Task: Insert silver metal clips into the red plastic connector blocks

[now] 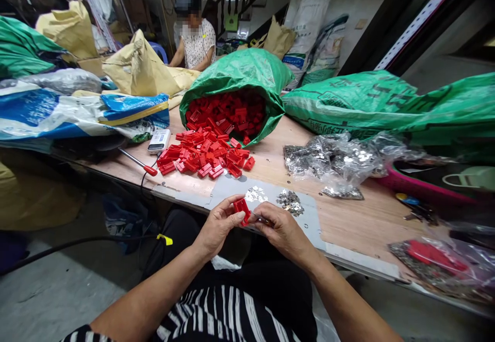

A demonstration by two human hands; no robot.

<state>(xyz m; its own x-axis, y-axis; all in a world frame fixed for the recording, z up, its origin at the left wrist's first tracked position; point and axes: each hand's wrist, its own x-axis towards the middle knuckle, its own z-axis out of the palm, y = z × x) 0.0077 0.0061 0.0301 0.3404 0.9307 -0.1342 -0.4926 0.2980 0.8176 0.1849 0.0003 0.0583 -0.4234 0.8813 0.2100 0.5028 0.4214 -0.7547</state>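
Observation:
Over the table's front edge, my left hand (219,226) is closed around a small red plastic housing (242,211), its hollow side turned up. My right hand (284,231) meets it from the right, pinching a slim dark metal tool (263,220) whose tip is at the housing; its exact kind is hard to make out. Just beyond the hands, a small pile of shiny silver plates (256,194) and a pile of darker metal pieces (291,202) lie on a grey mat (311,223). Farther back, many red housings (204,151) spill from a green woven sack (240,71).
Clear plastic bags of metal parts (336,159) lie to the right, near a pink basket (433,190). A red-handled rod (143,165) and a white device (159,141) are at left. Another bag (436,262) sits at the right edge. A person (195,37) sits across.

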